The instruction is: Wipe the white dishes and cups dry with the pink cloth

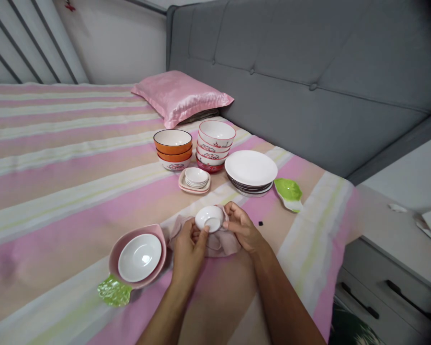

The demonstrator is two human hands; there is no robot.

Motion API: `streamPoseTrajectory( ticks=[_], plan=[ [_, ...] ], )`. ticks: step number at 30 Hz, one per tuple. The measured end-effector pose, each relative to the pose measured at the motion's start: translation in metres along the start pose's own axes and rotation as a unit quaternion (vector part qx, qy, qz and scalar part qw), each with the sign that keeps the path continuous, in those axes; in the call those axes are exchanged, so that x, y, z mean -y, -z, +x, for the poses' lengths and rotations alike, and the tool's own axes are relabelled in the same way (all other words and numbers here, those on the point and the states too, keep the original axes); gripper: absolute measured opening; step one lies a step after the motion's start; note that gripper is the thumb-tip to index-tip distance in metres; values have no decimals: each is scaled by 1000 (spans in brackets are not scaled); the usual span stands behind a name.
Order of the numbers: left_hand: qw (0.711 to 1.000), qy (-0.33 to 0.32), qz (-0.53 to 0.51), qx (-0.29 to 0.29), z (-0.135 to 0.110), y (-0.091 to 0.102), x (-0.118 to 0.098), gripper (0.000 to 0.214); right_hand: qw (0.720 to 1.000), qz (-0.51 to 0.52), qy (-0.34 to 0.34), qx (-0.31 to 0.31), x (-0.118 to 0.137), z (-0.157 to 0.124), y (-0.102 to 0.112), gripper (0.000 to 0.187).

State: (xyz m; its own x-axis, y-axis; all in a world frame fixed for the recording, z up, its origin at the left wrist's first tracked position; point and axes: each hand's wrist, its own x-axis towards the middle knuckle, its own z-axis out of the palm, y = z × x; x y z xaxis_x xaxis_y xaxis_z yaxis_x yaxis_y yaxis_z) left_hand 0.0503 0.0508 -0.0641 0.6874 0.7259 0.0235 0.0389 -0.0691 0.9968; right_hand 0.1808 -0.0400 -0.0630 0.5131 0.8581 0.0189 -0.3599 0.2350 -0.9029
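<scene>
Between my two hands is a small white dish (209, 216), tipped so that its round foot shows. My left hand (190, 244) grips its left edge, thumb against the underside. At its right edge, my right hand (244, 227) pinches a pale pink cloth (221, 243) against the dish. The cloth hangs below and behind it. To the left, a white bowl (140, 258) sits inside a pink dish (118, 249) with a green leaf-shaped handle (115, 290). Beyond my hands, several small white dishes (197, 176) are stacked on squarish pale dishes (194, 190).
Orange bowls (173, 143), patterned white bowls (215, 139) and plates (251, 167) stand in stacks on the striped bedspread (75, 206). A green leaf-shaped dish (289, 191) lies right of the plates. A pink pillow (181, 96) rests near the grey headboard (290, 57); a nightstand (398, 239) is at right.
</scene>
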Motion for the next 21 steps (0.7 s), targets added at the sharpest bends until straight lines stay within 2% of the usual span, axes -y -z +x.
streamPoseTrajectory(
  ticks=[5, 9, 15, 21],
  plan=[
    [999, -13, 42, -26, -2, 1, -1, 34, 999, -39, 5, -19, -4, 2, 1, 29],
    [993, -42, 92, -62, -3, 3, -4, 32, 995, -45, 26, -89, -9, 7, 3, 20],
    [984, -69, 136, -91, -5, 4, -8, 30, 964, -90, 145, -205, -11, 11, 8, 19],
    [981, -81, 153, -81, -5, 4, -9, 31, 953, -49, 143, -262, -10, 13, 7, 21]
  ],
)
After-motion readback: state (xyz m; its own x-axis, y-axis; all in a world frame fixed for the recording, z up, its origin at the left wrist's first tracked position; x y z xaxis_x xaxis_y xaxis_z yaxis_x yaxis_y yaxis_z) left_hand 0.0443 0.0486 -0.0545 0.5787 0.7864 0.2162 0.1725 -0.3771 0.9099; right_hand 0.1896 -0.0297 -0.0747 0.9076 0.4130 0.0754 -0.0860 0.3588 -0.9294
